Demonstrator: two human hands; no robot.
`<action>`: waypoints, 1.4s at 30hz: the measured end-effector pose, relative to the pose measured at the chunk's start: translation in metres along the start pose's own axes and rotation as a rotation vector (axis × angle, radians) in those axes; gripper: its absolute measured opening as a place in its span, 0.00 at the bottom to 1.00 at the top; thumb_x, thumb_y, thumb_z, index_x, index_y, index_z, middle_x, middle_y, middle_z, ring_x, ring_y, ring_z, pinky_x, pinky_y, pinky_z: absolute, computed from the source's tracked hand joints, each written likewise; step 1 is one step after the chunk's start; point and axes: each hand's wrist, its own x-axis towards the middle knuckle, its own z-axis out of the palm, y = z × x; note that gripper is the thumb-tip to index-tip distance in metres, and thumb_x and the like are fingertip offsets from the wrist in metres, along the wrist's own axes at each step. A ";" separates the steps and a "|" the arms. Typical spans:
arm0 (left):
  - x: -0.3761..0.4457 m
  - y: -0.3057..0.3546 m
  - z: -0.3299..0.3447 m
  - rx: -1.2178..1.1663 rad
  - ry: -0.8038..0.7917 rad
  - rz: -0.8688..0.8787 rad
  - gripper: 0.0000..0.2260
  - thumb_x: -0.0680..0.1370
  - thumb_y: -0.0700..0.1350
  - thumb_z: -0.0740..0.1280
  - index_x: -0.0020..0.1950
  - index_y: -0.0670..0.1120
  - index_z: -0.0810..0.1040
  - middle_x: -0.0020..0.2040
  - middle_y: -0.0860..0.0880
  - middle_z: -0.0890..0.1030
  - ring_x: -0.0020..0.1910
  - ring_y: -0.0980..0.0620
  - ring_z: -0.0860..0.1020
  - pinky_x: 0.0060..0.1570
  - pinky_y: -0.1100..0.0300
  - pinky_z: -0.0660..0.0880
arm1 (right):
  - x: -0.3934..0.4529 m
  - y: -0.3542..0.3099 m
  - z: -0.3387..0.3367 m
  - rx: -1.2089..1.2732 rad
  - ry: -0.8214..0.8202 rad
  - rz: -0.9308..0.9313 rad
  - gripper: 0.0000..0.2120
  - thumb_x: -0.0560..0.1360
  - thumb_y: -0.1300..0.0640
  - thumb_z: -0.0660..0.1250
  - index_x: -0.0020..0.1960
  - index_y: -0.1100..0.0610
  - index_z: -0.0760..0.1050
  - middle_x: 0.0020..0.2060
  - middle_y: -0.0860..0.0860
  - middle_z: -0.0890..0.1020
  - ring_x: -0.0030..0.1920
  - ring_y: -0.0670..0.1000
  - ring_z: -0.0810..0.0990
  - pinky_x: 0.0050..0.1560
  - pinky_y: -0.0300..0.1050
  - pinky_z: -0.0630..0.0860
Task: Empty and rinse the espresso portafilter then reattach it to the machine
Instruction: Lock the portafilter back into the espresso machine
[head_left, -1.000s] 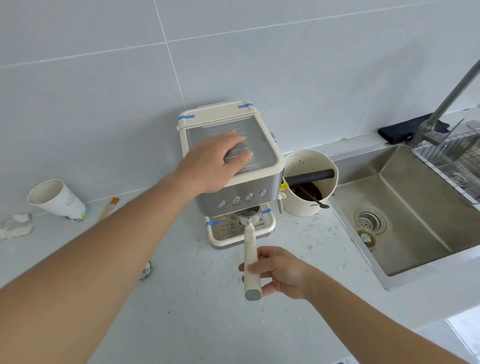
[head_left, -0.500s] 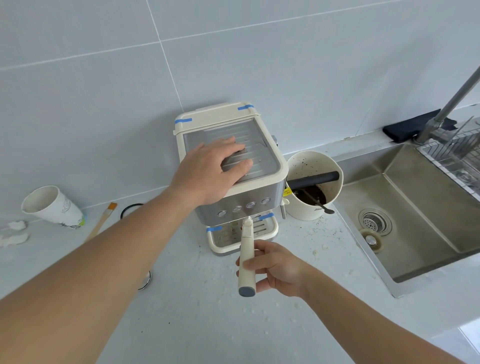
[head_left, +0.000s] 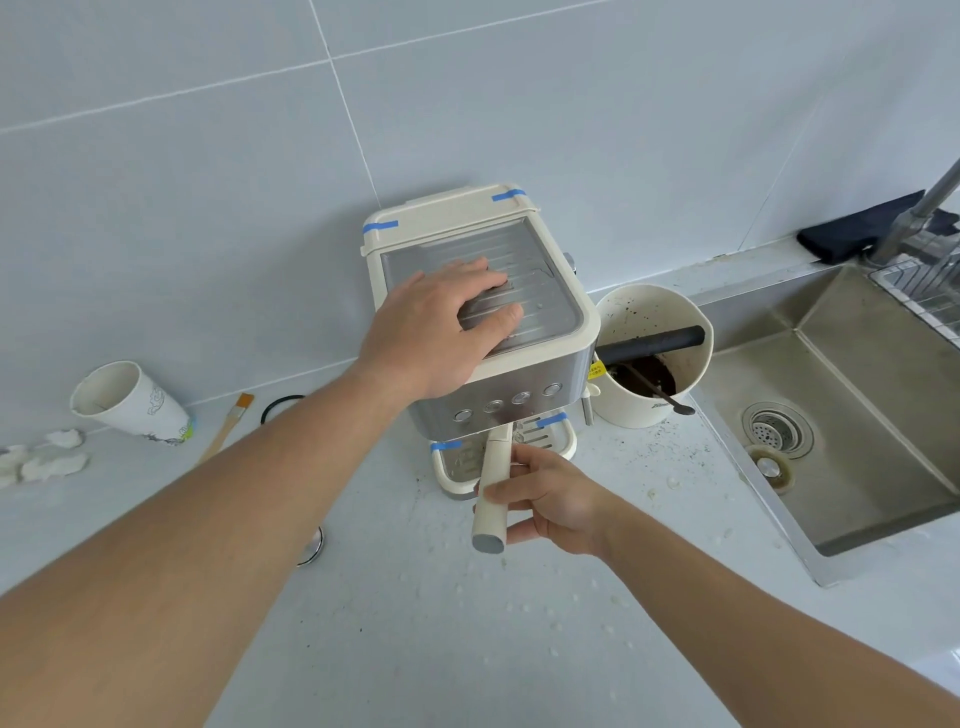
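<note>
- We see the espresso machine (head_left: 519, 291) standing on the white table (head_left: 415, 623) against the tiled wall, with strips of blue tape at its corners.
- The left hand (head_left: 441, 332) lies flat on the machine's ribbed metal top, fingers straight and pressing down, grasping nothing.
- The right hand (head_left: 545, 501) has its grip curled round the cream handle of the portafilter (head_left: 491, 493); the thumb crosses the handle's upper side and the fingers wrap beneath.
- The portafilter's handle points out from under the machine's front toward us, above the drip tray (head_left: 558, 447). Its basket end is hidden beneath the button panel, so we cannot tell whether it is seated in the group head.
- Just right of the machine stands a cream knock box (head_left: 654, 410) with a black bar across its mouth, dark grounds inside and a dark spoon leaning out over the rim.
- Further right is the steel sink (head_left: 857, 415) with its drain; the tap (head_left: 919, 208) is cut off by the frame edge, with a dark cloth (head_left: 852, 234) behind it.
- On the left lie a tipped paper cup (head_left: 130, 402), a small brush (head_left: 228, 426), white crumpled scraps and a black ring partly hidden by the left forearm.
- A round metal object (head_left: 311, 545) peeks out below that forearm; we cannot make out what it is.
</note>
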 end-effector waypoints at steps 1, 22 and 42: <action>0.000 0.000 0.000 0.003 0.004 -0.006 0.20 0.78 0.60 0.61 0.69 0.58 0.74 0.75 0.57 0.68 0.73 0.58 0.65 0.74 0.53 0.57 | 0.002 0.000 0.004 0.004 0.003 -0.004 0.19 0.73 0.70 0.69 0.61 0.57 0.75 0.50 0.53 0.81 0.50 0.57 0.82 0.43 0.56 0.83; 0.000 0.002 -0.001 0.007 0.014 -0.021 0.20 0.78 0.60 0.62 0.68 0.58 0.75 0.74 0.59 0.69 0.72 0.58 0.66 0.73 0.53 0.59 | 0.045 0.008 0.063 0.300 0.106 -0.094 0.19 0.71 0.69 0.73 0.58 0.60 0.72 0.53 0.56 0.80 0.49 0.55 0.82 0.44 0.58 0.84; 0.000 0.002 -0.001 -0.002 0.030 -0.011 0.19 0.78 0.60 0.62 0.67 0.58 0.76 0.74 0.58 0.70 0.72 0.59 0.65 0.72 0.57 0.59 | 0.048 0.024 0.082 0.351 0.074 -0.162 0.19 0.70 0.70 0.73 0.57 0.59 0.72 0.54 0.60 0.78 0.53 0.58 0.81 0.44 0.59 0.83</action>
